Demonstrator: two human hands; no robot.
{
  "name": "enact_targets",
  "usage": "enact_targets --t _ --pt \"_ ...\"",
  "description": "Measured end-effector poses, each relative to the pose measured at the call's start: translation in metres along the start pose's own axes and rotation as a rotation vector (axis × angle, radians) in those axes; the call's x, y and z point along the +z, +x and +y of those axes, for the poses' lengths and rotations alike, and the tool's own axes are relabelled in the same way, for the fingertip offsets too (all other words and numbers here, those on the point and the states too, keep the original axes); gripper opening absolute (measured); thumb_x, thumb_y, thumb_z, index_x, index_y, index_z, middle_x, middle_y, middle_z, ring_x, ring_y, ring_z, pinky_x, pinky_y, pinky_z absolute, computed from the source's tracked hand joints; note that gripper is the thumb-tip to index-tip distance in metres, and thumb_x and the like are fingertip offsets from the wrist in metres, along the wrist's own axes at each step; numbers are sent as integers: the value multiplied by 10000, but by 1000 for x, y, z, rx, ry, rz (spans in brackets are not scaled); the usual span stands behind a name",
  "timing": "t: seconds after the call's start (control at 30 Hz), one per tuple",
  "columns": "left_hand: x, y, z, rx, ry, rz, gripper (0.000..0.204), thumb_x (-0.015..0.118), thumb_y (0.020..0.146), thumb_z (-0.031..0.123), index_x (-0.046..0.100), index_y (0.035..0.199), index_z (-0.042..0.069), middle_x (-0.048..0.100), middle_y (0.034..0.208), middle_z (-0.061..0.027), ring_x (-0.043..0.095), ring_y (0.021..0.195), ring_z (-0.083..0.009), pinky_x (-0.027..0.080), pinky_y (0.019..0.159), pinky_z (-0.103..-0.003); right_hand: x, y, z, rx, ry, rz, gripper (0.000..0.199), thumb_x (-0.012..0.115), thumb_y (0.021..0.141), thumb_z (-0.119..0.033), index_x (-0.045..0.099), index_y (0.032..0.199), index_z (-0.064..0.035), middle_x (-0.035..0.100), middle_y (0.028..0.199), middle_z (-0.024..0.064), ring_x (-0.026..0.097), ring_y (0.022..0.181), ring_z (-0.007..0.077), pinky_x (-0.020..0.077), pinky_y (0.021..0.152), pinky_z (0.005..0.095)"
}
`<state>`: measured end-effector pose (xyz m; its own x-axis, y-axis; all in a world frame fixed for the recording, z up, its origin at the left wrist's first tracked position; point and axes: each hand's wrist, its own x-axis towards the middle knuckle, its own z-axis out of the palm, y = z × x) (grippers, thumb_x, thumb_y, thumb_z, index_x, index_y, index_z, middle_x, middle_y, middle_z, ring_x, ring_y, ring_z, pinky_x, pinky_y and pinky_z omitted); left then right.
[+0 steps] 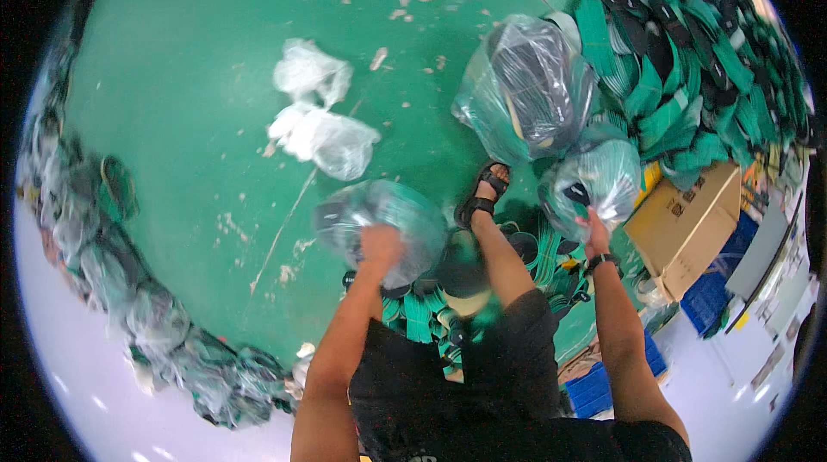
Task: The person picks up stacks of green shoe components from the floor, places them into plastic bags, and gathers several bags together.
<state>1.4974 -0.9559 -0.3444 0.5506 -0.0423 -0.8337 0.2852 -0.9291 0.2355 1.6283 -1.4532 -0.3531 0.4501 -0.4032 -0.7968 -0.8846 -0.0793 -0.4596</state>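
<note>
My left hand (382,248) is closed on a clear plastic bag (412,219) with something dark green inside, just left of my legs. Motion blurs both this hand and the bag. On the right, my right hand (596,236) grips the lower edge of another clear plastic bag (607,173), in which green and black straps show. Its fingers are partly hidden against the plastic. Beyond that bag lies a larger clear bag (538,74) with dark and green strap bundles in it.
A big heap of green and black straps (668,57) fills the far right. An opened cardboard box (689,221) stands near blue crates (724,272). Crumpled plastic bags (323,130) lie on the green floor. Bagged bundles (159,320) line the left wall. More strap rolls (418,314) lie around my feet.
</note>
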Motion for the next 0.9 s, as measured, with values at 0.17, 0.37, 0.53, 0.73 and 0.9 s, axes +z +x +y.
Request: enact_targets --t 0.17,0.37,0.53,0.73,0.9 --pt "31 -84 -22 91 178 -15 110 553 682 160 655 718 140 636 765 -59 588 782 -210 374 748 -365 -80 -70 -58 136 -123 -154 456 579 758 -468 547 948 -54 535 763 33 515 676 159 447 619 283" --pt "-24 -128 -68 81 133 70 152 540 713 151 661 805 137 641 826 -45 594 820 -194 358 794 -351 -73 -172 -79 134 -430 -115 396 546 762 -518 450 653 -149 406 535 -38 379 416 99 293 360 236" --pt "-31 -210 -114 24 62 184 181 490 754 145 665 798 162 642 832 -34 593 820 -193 355 790 -350 3 -285 -72 272 -446 -201 311 547 791 -438 444 771 -146 482 583 18 477 494 153 409 396 294" --pt "-30 -293 -218 -167 -275 435 187 470 732 96 651 732 52 616 864 -147 573 827 -268 368 825 -392 89 -424 -79 -4 -634 -51 255 567 792 -361 467 753 -129 487 621 21 487 532 155 428 440 320" --pt "70 -279 -320 -678 -595 616 217 450 761 134 645 792 45 606 914 -152 563 866 -278 378 816 -384 179 -512 -115 -184 -698 -247 296 563 808 -334 472 707 -71 497 572 31 459 425 141 313 293 276"
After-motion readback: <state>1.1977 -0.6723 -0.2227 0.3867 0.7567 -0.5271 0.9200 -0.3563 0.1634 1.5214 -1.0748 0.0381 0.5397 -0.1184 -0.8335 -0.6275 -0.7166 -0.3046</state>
